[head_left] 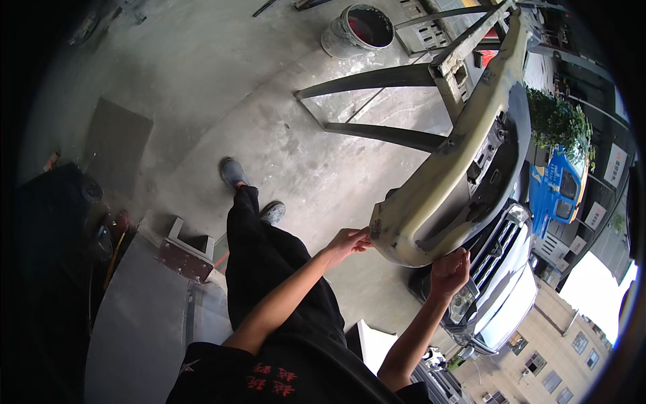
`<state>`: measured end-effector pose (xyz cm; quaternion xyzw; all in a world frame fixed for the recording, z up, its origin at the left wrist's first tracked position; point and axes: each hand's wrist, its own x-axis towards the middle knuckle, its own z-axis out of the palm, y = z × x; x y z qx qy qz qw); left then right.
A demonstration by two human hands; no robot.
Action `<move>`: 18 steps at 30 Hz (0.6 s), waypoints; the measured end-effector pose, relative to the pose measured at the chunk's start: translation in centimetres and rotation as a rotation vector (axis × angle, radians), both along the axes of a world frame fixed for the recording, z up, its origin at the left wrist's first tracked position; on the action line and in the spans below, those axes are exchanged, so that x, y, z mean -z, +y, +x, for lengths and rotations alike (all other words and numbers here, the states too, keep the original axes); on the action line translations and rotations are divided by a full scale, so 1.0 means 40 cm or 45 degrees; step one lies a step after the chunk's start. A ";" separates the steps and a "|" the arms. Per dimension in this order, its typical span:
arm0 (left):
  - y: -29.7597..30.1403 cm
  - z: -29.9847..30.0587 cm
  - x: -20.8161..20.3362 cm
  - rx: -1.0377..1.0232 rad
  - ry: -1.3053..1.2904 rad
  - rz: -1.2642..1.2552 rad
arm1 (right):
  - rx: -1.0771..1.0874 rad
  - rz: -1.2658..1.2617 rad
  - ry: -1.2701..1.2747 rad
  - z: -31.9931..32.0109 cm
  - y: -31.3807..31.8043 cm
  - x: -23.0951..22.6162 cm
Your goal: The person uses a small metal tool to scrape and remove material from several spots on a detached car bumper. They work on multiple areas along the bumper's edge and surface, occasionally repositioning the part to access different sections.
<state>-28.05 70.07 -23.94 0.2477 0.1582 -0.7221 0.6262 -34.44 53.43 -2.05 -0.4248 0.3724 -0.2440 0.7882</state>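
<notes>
A car bumper (437,165), cream-yellow with grey sanded-looking patches and a dark grey inner part, lies across a metal stand (447,87). Its rounded near end is between my two hands. My left hand (351,244) pinches the left edge of that end, fingers closed at the rim. On the other side, my right hand (449,274) is curled closed at the bumper's lower right edge; its fingertips are partly hidden. Both forearms reach up from the lower edge of the view.
A grey-white bucket (358,31) stands on the concrete floor past the stand's legs. To the right are a parked silver car (501,276), a blue vehicle (557,185) and a leafy plant (558,121). A brown-fronted metal piece (187,256) sits left of my legs.
</notes>
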 end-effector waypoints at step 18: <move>-0.023 -0.155 0.050 -0.548 -0.325 -0.046 | -1.021 -0.326 1.046 -0.341 0.111 0.285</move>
